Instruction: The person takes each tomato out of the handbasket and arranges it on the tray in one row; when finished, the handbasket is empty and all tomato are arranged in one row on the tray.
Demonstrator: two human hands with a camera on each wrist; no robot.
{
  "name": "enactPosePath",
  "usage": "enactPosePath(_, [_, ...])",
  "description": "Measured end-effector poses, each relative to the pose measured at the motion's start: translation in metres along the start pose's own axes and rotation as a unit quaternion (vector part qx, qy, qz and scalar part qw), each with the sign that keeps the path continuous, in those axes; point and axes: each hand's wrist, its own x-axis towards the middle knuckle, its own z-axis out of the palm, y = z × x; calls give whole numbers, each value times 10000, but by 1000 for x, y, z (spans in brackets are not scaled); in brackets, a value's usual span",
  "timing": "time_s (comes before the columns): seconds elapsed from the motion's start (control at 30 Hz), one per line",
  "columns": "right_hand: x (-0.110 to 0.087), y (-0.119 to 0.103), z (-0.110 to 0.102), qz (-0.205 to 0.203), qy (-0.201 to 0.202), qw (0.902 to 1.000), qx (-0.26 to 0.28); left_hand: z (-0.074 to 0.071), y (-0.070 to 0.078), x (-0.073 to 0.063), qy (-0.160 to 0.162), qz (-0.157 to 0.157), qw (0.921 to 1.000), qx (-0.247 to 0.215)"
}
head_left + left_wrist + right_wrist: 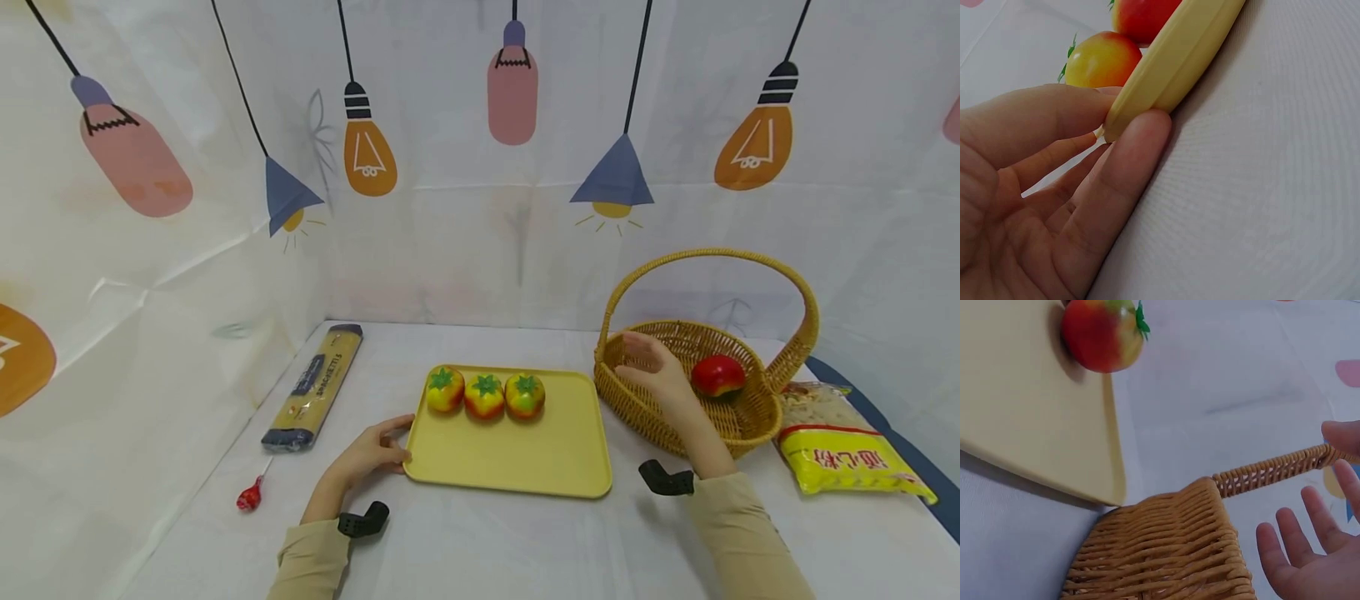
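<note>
A yellow tray (510,454) lies on the table with three red-and-yellow tomatoes (484,397) in a row along its back left. My left hand (372,450) pinches the tray's left edge; in the left wrist view the tray rim (1166,62) sits between thumb and finger. My right hand (651,367) is over the left side of a wicker basket (637,408), its fingers spread and holding nothing. A red fruit (717,375) lies inside the basket. In the right wrist view the right hand (1322,562) appears beside the basket's handle (1272,472).
A spaghetti pack (315,387) lies at the back left, and a red lollipop (250,495) is in front of it. Right of the basket rests a yellow-and-clear bag of pasta (847,454). A white curtain with printed lamps (450,250) hangs behind the table.
</note>
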Motion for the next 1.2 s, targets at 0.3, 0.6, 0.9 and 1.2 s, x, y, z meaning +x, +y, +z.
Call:
enactPosePath(0.3, [-2, -1, -9, 165, -13, 9994, -291, -1, 2, -1, 54, -19, 10000, 18])
enactPosePath(0.6, [-4, 4, -21, 263, 50, 9989, -391, 1, 3, -2, 30, -22, 10000, -21])
enactPosePath(0.9, [-6, 12, -35, 464, 202, 9977, -448, 8, 28, -15, -68, 43, 9999, -66])
enactPosePath(1.2, [-11, 15, -49, 725, 381, 9965, -167, 6, 18, -10, -49, 48, 10000, -10])
